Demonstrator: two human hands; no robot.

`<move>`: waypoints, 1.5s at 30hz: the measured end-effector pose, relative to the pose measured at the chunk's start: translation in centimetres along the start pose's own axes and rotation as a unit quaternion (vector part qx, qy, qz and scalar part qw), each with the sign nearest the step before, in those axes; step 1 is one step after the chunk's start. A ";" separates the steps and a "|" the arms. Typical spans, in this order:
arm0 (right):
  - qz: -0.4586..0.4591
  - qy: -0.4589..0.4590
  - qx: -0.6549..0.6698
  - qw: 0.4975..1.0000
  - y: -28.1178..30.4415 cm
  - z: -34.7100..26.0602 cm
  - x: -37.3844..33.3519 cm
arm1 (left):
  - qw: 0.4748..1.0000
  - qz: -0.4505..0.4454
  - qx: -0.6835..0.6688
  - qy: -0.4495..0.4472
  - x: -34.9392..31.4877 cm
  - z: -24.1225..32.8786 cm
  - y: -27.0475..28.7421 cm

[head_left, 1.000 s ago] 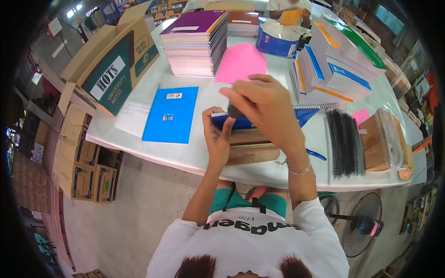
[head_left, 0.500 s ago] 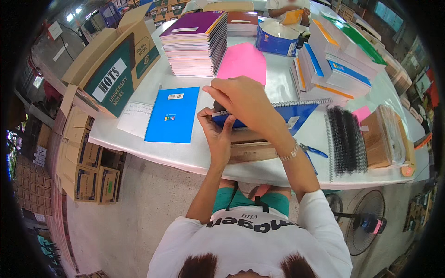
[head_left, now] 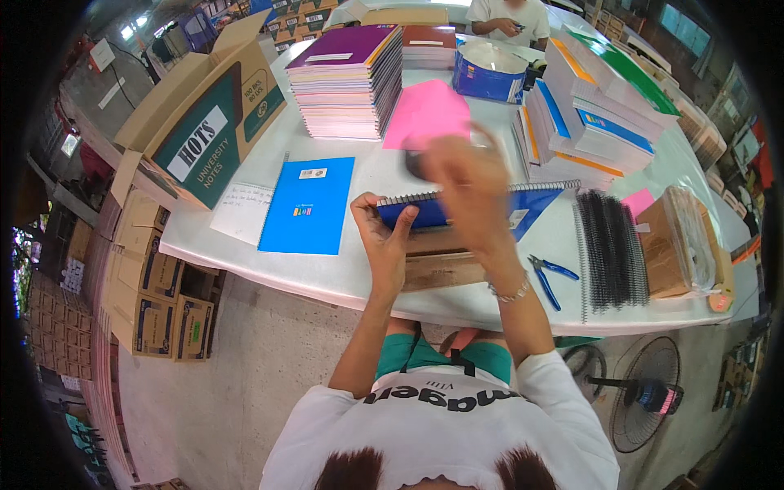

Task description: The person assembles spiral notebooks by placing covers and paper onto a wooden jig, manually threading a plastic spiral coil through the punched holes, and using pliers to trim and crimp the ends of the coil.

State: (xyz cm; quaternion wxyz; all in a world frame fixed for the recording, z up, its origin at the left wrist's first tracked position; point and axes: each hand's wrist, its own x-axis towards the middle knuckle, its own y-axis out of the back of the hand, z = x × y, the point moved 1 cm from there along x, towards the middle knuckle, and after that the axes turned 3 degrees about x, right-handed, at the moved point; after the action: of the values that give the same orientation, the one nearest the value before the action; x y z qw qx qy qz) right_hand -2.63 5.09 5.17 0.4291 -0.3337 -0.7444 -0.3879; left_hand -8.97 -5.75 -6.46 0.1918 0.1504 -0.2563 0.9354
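Note:
My left hand (head_left: 385, 235) is closed on the left end of a dark blue spiral notebook (head_left: 535, 208), thumb on the near side. The notebook stands tilted with its coil edge up, above a wooden block (head_left: 445, 273). Over the coil, my right hand (head_left: 469, 184) is smeared by motion and covers part of the notebook. A dark, blurred, roundish thing (head_left: 414, 163) shows at its fingers; its kind and the grip on it cannot be made out. To the left lies a light blue spiral notebook (head_left: 306, 204). Blue-handled pliers (head_left: 554, 279) lie right of the block.
A tall stack of notebooks (head_left: 347, 86) stands behind a pink sheet (head_left: 425, 110). Black coils (head_left: 611, 249) lie right of the pliers, and more notebooks (head_left: 584, 122) are piled behind. An open carton (head_left: 200, 147) borders the left side. Across the table sits another person (head_left: 510, 23).
My right hand has moved right along the coil edge, the dark thing moving with it. My left hand keeps its hold. The orange item in the other person's hands is gone from view.

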 end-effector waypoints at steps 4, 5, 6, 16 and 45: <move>0.398 -0.104 -0.167 0.896 9.1 2.9 -4.6 | 0.997 -0.047 0.060 0.022 0.4 2.1 0.3; 0.401 -0.181 -0.161 0.883 11.1 4.0 -6.7 | 0.995 -0.067 0.074 0.027 0.6 2.2 0.6; 0.364 -0.165 -0.273 0.875 12.8 5.7 -8.5 | 0.992 -0.082 0.090 0.017 0.8 2.1 0.8; -0.110 -0.346 -0.330 0.871 14.4 6.3 -20.9 | 0.978 -0.081 0.191 0.036 1.1 3.6 2.7; -0.053 -0.219 -0.016 0.974 -2.2 -5.0 -8.6 | 0.952 -0.085 0.294 -0.010 1.4 6.2 1.3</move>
State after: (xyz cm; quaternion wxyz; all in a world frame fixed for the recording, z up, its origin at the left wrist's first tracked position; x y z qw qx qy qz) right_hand 0.92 -1.71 -1.53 0.2288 -0.3770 -0.8309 -0.3392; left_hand -9.62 -9.74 -1.34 0.2154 0.2303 0.0417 0.9481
